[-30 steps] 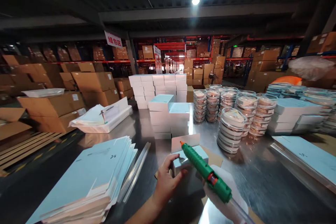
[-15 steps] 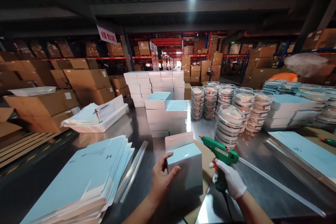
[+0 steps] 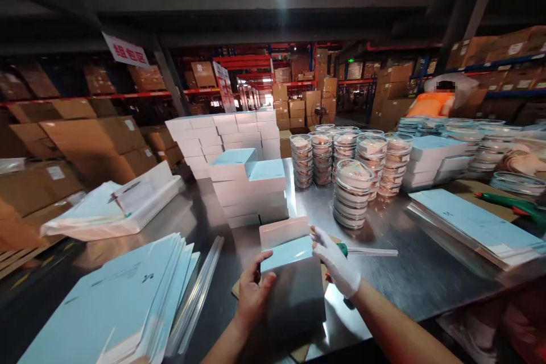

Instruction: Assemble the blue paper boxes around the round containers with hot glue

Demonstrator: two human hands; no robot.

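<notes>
A box [image 3: 292, 290] with a light blue top and pale sides stands upright in front of me, its end flap [image 3: 284, 231] raised at the far side. My bare left hand [image 3: 256, 290] grips the left side, thumb on the near face. My right hand [image 3: 336, 261], in a white glove, rests its fingers against the upper right edge of the box. Behind that hand lies a green glue gun [image 3: 343, 248], mostly hidden, with a clear glue stick [image 3: 373, 252] sticking out to the right. Cardboard under the box shows only at its edges.
Flat light blue cartons [image 3: 111, 301] and clear glue sticks [image 3: 198, 290] lie to the left. Stacked boxes [image 3: 251, 196] stand ahead, beside round lidded containers [image 3: 352, 193]. A white tray [image 3: 140, 219] holds papers. Another green glue gun [image 3: 507, 203] is at right; a person in orange [image 3: 430, 105] is beyond.
My right hand has let go of the glue gun, now down on the table, and moved left to the box. My left hand still holds the box. The view has swung right.
</notes>
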